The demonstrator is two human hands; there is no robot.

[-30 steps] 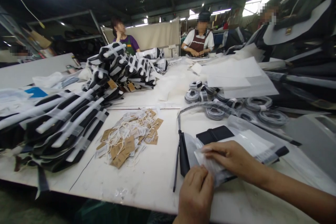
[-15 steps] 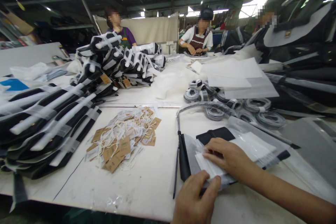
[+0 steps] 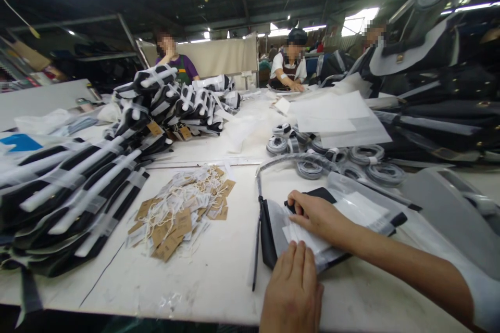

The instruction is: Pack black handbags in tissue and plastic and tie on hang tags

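Note:
A black handbag [image 3: 269, 242] lies on the table in front of me, its side panel and wrapped strap [image 3: 258, 177] towards the left. White sheets [image 3: 361, 209] and translucent film lie over its body. My left hand [image 3: 292, 283] rests on the bag's near edge, fingers stretched out flat and side by side. Farther up, my right hand [image 3: 318, 218] has its fingers curled at the left end of a flat black piece [image 3: 322, 195], which the hand partly covers. The fingertips' exact hold there is hard to see.
Brown and white tags [image 3: 177, 226] with strings are heaped left of the bag. Wrapped black bags [image 3: 74, 192] are stacked at the left. Coiled straps [image 3: 385, 173] and white sheets [image 3: 336, 112] lie beyond. Co-workers [image 3: 289, 65] are across the table.
My left hand's fingers have straightened and flattened on the bag. My right hand has shifted up to the black piece, its fingers now curled. The view has turned slightly right.

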